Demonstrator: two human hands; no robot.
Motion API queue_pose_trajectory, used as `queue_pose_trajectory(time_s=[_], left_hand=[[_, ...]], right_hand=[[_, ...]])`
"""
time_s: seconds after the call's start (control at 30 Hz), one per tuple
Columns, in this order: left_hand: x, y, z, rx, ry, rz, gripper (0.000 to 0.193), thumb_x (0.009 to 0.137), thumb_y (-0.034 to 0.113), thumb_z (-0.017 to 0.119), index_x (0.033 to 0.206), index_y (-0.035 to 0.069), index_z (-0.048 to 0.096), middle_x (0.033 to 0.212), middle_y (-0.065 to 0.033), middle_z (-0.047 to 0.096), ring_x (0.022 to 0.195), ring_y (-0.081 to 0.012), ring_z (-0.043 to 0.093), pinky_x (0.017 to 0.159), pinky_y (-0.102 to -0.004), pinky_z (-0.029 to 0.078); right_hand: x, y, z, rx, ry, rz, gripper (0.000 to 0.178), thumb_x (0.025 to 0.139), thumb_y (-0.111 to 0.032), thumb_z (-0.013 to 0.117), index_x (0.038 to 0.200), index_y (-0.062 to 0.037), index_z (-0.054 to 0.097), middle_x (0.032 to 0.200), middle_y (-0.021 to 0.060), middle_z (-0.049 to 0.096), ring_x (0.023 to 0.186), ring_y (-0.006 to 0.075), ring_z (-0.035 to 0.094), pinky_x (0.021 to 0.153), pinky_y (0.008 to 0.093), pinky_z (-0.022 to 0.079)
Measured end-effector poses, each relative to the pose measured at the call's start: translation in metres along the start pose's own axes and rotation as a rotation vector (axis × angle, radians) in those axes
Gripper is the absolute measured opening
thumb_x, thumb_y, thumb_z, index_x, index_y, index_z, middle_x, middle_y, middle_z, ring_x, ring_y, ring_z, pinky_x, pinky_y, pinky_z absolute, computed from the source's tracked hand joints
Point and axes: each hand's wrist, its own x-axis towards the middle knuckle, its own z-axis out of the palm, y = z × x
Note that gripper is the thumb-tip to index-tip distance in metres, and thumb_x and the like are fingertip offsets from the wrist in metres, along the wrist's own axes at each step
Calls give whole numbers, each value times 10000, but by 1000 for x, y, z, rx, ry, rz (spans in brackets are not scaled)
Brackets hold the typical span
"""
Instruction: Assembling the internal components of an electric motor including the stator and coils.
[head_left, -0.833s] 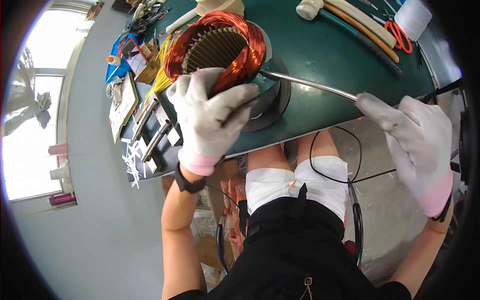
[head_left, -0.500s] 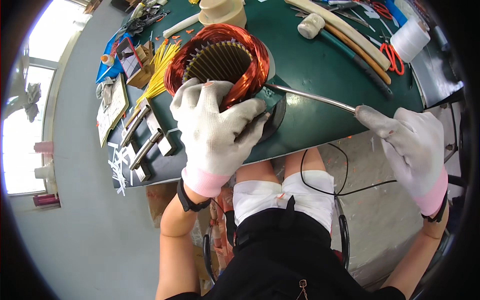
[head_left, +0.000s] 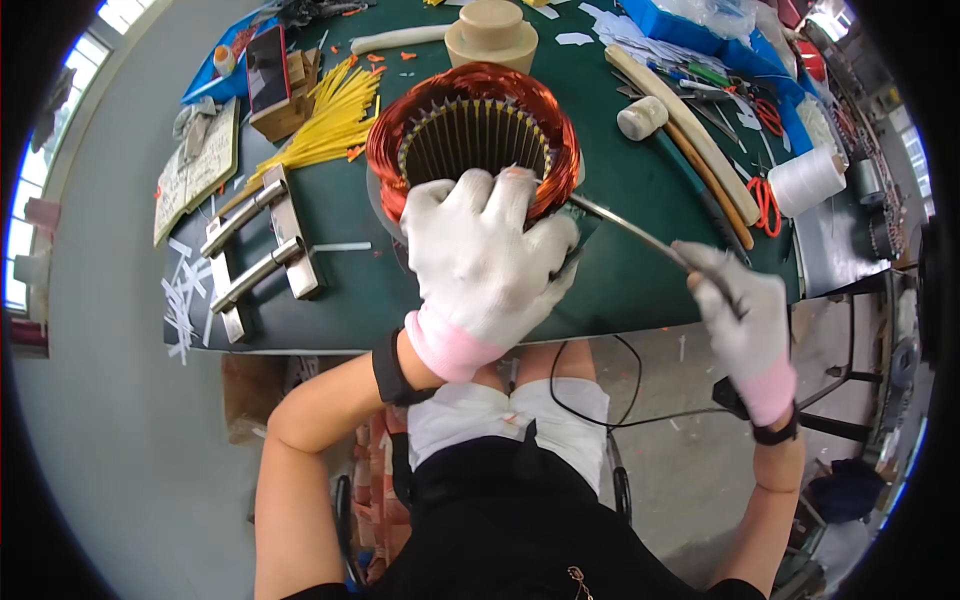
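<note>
A motor stator (head_left: 555,110), a ring of slotted core topped with red copper windings, stands on the green table before me. My left hand (head_left: 480,250), in a white glove with a pink cuff, is closed over its near rim, fingertips reaching toward the slots. To the right, my gloved right hand (head_left: 738,310) is wrapped round a slim metal rod (head_left: 630,229). The rod slants to the stator's near right side, where its far tip meets the windings beside my left fingers. Whether the tip touches the wire cannot be made out.
Left of the stator lie a metal bar frame (head_left: 262,268), yellow strips (head_left: 330,125) and white paper slips (head_left: 185,305). A cream stepped block (head_left: 490,40) stands behind. Rightward are a mallet (head_left: 643,118), wooden sticks (head_left: 690,135), red-handled scissors (head_left: 763,205) and a thread spool (head_left: 808,182).
My view has shifted, and the stator now appears more upright. The right hand and rod have swung nearer to me, the rod at a steeper slant. The left hand stays on the rim.
</note>
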Motion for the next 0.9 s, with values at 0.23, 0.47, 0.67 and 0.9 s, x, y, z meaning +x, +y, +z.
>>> queue_pose_trajectory(time_s=[0.23,0.47,0.67,0.9], left_hand=[[17,-25,-49,-539,-367,-2,709,724,264,809,1361,66,570,1055,-115,673,925,-302,649,873,-453,472],[26,-125,-2,-795,86,311,45,677,56,664,670,63,620,624,-80,539,622,-297,523,674,-403,471],[-2,-117,12,-773,103,179,299,910,125,539,618,63,548,643,-75,518,627,-304,550,703,-440,517],[15,-69,-20,-274,146,260,366,868,389,748,872,28,689,898,-114,645,790,-317,620,792,-444,537]], right_hand=[[39,30,-22,-134,-385,81,536,1072,-380,362,766,10,564,583,71,442,549,194,463,570,351,384],[47,64,2,-176,-314,49,588,1044,-487,459,711,-10,540,529,117,426,483,275,476,506,378,380],[31,129,83,227,4,79,756,985,-707,406,722,-15,561,597,40,473,520,143,449,487,325,310],[43,110,67,107,-29,-22,613,1027,-555,489,724,-22,502,624,33,442,598,113,438,548,295,330]])
